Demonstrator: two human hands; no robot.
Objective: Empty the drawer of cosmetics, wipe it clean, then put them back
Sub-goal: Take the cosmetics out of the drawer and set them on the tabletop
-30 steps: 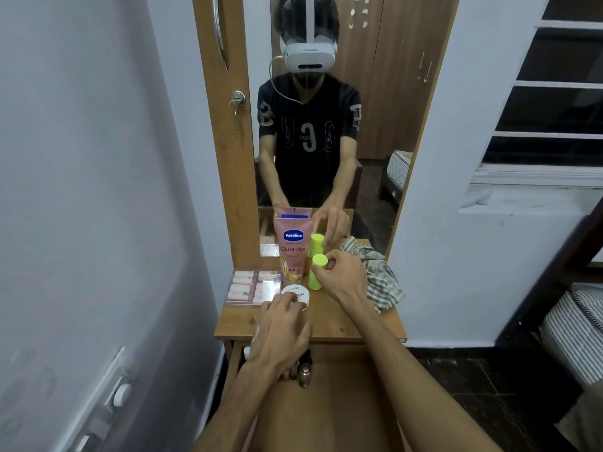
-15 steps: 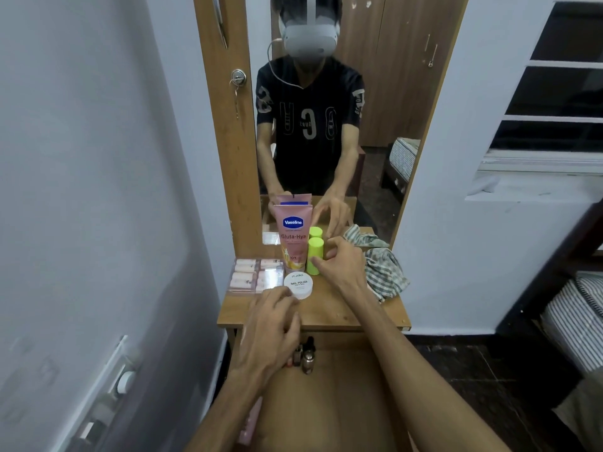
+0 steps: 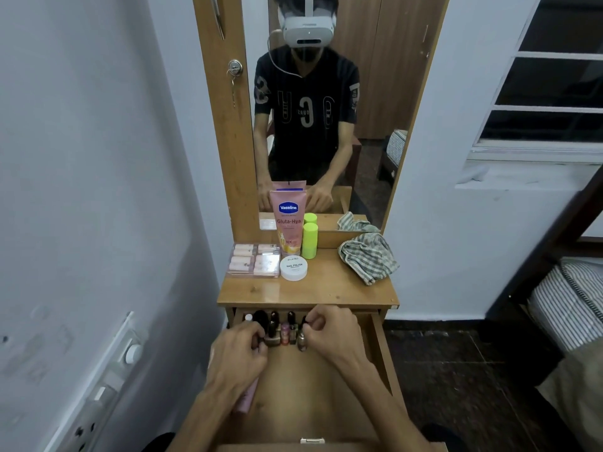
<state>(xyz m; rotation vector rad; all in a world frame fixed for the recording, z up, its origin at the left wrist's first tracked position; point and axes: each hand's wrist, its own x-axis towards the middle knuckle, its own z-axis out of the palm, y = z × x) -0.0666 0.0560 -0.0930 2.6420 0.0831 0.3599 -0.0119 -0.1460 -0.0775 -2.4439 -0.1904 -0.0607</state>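
Note:
The wooden drawer (image 3: 380, 350) is pulled out under the dresser top (image 3: 326, 293). At its back stand several nail polish bottles (image 3: 284, 331). My left hand (image 3: 239, 357) pinches a brown bottle on the left of the group. My right hand (image 3: 329, 331) closes its fingers on a bottle at the group's right end. A pink tube (image 3: 246, 398) lies in the drawer under my left wrist. On the top stand a pink Vaseline tube (image 3: 288, 220), a green bottle (image 3: 310, 240), a white nail polish remover jar (image 3: 293, 267) and a clear box of pink items (image 3: 255, 260).
A checked cloth (image 3: 368, 257) lies crumpled on the right of the dresser top. A mirror (image 3: 326, 102) rises behind it. A white wall with a switch panel (image 3: 107, 380) is close on the left. A striped mattress on a dark bed frame (image 3: 567, 305) stands to the right.
My right hand left the green bottle on the top and dropped into the drawer. My left hand moved from the white jar down to the bottles. The view tilted down.

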